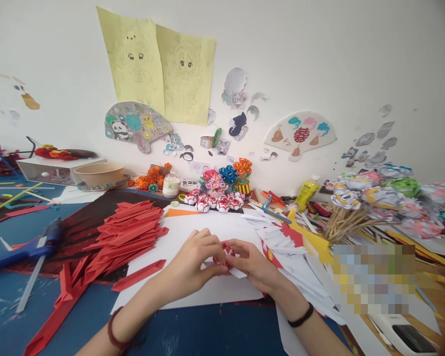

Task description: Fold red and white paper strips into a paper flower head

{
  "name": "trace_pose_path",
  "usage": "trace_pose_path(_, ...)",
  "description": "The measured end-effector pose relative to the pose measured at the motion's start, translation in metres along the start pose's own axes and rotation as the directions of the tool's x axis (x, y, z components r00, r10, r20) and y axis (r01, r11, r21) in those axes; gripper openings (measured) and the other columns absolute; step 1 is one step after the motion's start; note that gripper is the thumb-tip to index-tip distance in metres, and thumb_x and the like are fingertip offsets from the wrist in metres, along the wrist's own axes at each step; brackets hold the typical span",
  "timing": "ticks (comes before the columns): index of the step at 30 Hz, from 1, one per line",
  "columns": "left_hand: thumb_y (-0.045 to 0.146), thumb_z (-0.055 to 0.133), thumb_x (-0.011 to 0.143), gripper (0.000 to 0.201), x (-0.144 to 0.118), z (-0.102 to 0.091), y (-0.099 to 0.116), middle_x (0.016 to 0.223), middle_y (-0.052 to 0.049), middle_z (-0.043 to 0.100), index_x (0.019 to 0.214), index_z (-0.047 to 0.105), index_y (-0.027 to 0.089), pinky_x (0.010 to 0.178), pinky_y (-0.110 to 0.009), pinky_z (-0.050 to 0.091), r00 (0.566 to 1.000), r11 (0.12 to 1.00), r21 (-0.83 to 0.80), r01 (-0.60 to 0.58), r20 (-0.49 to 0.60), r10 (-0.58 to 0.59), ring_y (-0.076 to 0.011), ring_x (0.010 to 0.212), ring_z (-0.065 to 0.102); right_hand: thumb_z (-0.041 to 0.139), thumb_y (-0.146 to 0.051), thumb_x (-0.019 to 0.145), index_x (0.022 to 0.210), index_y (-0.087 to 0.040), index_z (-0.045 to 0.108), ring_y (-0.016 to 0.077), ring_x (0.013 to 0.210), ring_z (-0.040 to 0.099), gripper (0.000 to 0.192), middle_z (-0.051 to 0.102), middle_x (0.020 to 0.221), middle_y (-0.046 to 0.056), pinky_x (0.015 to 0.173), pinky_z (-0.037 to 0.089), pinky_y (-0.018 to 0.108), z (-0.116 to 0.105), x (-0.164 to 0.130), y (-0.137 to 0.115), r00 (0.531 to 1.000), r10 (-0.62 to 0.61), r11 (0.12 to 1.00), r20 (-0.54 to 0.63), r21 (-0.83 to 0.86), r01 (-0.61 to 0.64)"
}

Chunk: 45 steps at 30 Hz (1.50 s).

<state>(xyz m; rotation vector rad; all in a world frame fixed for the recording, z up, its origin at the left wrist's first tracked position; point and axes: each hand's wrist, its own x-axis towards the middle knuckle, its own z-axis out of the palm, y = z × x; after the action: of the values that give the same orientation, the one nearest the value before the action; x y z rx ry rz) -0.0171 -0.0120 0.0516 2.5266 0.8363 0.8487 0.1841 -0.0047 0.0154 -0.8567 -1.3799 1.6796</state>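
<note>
Between my two hands is a small red and white folded-paper flower (228, 250), held above a white paper sheet (193, 291). My left hand (198, 259) pinches it from the left with thumb and fingers. From the right, my right hand (254, 264) grips it too, and a white paper flap shows under its fingers. The fingers hide part of the flower. Left of the sheet lies a heap of folded red paper strips (128, 235), one of them loose near my left forearm. Folded white paper strips (285, 242) spread out to the right of my right hand.
Several finished red and white paper flowers (222, 201) line the back of the sheet. A blue glue gun (40, 247) lies at left. Paper flowers on sticks (350, 198), a yellow bottle (307, 194) and a beige bowl (100, 173) stand along the wall.
</note>
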Motion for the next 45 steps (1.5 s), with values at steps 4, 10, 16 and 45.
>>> trace_pose_path(4,0.03,0.062,0.09,0.013,0.001,-0.003,-0.003,0.084,-0.001,0.066,0.08,0.066,0.022,0.077,-0.032,0.035,0.999,0.999,-0.012,0.031,-0.018,-0.031,-0.0173,0.083,0.051,0.078,-0.04,0.075,0.106,-0.018,0.066,0.017,0.076,0.066,0.04,0.066,0.096,0.005,0.072,0.052,0.032,0.0,0.001,0.002,1.0,-0.029,0.999,0.004,0.032,0.029)
trace_pose_path(10,0.034,0.058,0.092,0.017,0.002,-0.004,-0.005,0.086,-0.003,0.068,0.087,0.071,0.025,0.077,-0.034,0.035,0.999,0.998,0.043,-0.039,-0.015,0.039,-0.019,0.084,0.051,0.079,-0.042,0.073,0.103,-0.017,0.066,0.0188,0.08,0.065,0.041,0.065,0.091,0.005,0.077,0.054,0.038,0.001,0.0,-0.001,0.999,-0.032,0.997,0.006,0.071,0.032)
trace_pose_path(16,0.036,0.062,0.089,0.013,0.001,-0.004,0.0,0.088,-0.001,0.068,0.09,0.067,0.024,0.078,-0.032,0.035,1.0,1.0,-0.008,0.005,-0.02,-0.005,-0.018,0.085,0.051,0.079,-0.04,0.073,0.1,-0.019,0.066,0.0173,0.081,0.062,0.036,0.064,0.092,0.003,0.069,0.051,0.03,0.0,0.0,-0.002,0.998,-0.046,0.998,-0.036,0.043,0.047)
trace_pose_path(45,0.03,0.059,0.092,0.01,0.0,0.005,0.0,0.088,0.0,0.066,0.088,0.061,0.022,0.078,-0.033,0.033,0.998,0.998,0.055,-0.024,-0.054,0.027,-0.0181,0.086,0.049,0.081,-0.029,0.071,0.104,-0.02,0.065,0.0164,0.087,0.059,0.038,0.063,0.099,0.003,0.07,0.047,0.025,-0.005,0.002,0.004,0.996,-0.091,0.996,-0.026,0.021,0.091)
